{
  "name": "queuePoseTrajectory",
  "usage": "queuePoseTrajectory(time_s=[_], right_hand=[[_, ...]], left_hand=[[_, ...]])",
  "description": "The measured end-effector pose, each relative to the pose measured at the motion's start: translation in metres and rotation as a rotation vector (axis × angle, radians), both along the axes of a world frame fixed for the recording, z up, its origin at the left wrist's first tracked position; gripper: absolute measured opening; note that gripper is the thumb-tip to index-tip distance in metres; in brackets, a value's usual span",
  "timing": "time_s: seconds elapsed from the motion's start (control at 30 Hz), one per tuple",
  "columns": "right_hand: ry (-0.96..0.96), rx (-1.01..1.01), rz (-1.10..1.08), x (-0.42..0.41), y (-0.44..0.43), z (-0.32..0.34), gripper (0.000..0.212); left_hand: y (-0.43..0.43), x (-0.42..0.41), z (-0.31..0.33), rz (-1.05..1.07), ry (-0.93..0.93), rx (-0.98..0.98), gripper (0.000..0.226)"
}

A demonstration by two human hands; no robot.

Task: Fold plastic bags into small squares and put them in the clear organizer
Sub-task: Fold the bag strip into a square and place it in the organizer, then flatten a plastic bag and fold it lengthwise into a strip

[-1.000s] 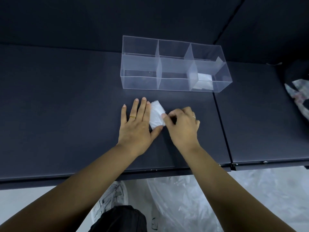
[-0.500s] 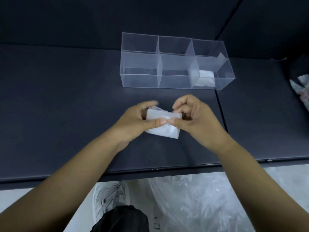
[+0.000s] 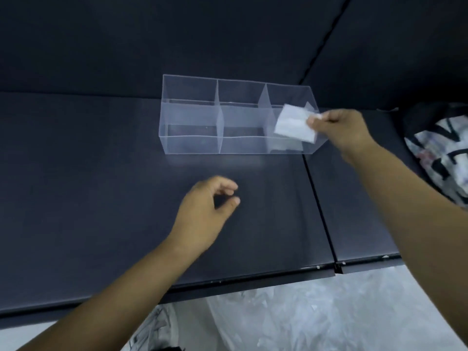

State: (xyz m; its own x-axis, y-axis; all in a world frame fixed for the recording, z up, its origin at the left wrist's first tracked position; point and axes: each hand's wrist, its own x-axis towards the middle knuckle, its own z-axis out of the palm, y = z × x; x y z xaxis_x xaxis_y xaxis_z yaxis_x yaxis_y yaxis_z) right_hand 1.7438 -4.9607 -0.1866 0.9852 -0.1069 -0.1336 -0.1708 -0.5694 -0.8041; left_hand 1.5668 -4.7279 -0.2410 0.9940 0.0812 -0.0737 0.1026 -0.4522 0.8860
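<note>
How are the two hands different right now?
The right hand pinches the folded bag; the left hand holds nothing, its fingers loosely curled. The right hand is at the right end of the clear organizer; the left hand hangs over the dark table, nearer the person. Both hands are bare and reach out over the table.

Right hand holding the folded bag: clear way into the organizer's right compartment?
Probably yes: right hand pinches the folded bag at the right compartment of the organizer, its top looks open, and left hand is well short of it.
</note>
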Motion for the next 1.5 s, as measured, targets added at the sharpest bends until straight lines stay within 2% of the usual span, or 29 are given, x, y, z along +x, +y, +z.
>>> queuePoseTrajectory(time_s=[0.07,0.17,0.3,0.4,0.47,0.57,0.6,0.73,0.8,0.9,0.97,1.0,1.03,1.07,1.13,1.2,1.33,1.4,1.47,1.5], right_hand=[[0.007,-0.222,0.069,0.020,-0.003,-0.010,0.025],[-0.026,-0.581,0.078,0.038,0.005,-0.020,0.026],[-0.050,-1.024,0.121,0.043,0.024,-0.023,0.024],[0.000,-1.198,0.167,0.044,0.029,-0.024,0.029],[-0.014,-1.206,0.187,0.043,0.028,-0.019,0.038],[-0.138,-0.971,0.132,0.027,0.022,-0.006,0.057],[-0.210,-0.854,0.097,0.014,0.017,0.001,0.054],[-0.437,-0.459,0.089,-0.093,-0.003,0.008,0.021],[-0.347,-0.366,0.139,-0.179,-0.007,-0.011,0.023],[-0.020,-0.369,0.215,-0.297,-0.003,-0.056,0.034],[0.198,-0.451,0.213,-0.338,0.002,-0.085,0.066],[0.247,-0.485,0.176,-0.346,0.004,-0.097,0.079],[0.268,-0.513,0.119,-0.345,0.007,-0.105,0.082],[0.280,-0.527,0.070,-0.340,0.009,-0.111,0.075],[0.282,-0.516,0.014,-0.326,0.009,-0.114,0.039],[0.263,-0.382,-0.036,-0.314,0.002,-0.105,0.012],[0.281,0.051,-0.047,-0.293,-0.024,-0.044,0.021],[0.223,0.245,-0.055,-0.279,-0.033,-0.003,0.028],[0.169,0.373,-0.021,-0.262,-0.034,0.037,0.034],[0.175,0.481,0.005,-0.251,-0.032,0.050,0.039]], left_hand=[[-0.009,-0.011,-0.015,-0.148,-0.018,0.264,0.033],[-0.014,-0.020,-0.034,-0.269,-0.030,0.518,0.054],[-0.017,-0.027,-0.037,-0.328,-0.050,0.766,0.057],[-0.020,-0.027,-0.036,-0.364,-0.045,0.869,0.061],[-0.020,-0.028,-0.038,-0.384,-0.035,0.906,0.062],[-0.018,-0.028,-0.041,-0.407,-0.028,0.948,0.065],[-0.017,-0.028,-0.042,-0.412,-0.030,0.956,0.066],[-0.017,-0.030,-0.042,-0.419,-0.042,0.964,0.069],[-0.017,-0.035,-0.043,-0.415,-0.053,0.962,0.070],[-0.017,-0.048,-0.042,-0.418,-0.055,0.964,0.070],[-0.016,-0.054,-0.042,-0.421,-0.060,0.969,0.069],[-0.015,-0.055,-0.042,-0.421,-0.063,0.969,0.069],[-0.014,-0.056,-0.042,-0.419,-0.068,0.967,0.069],[-0.013,-0.057,-0.041,-0.418,-0.069,0.963,0.070],[-0.013,-0.057,-0.041,-0.424,-0.064,0.951,0.070],[-0.012,-0.057,-0.042,-0.427,-0.061,0.942,0.070],[-0.011,-0.057,-0.040,-0.433,-0.027,0.917,0.071],[-0.010,-0.055,-0.035,-0.445,0.012,0.894,0.076],[-0.007,-0.053,-0.028,-0.460,0.072,0.678,0.088],[-0.006,-0.052,-0.021,-0.474,0.139,0.459,0.094]])
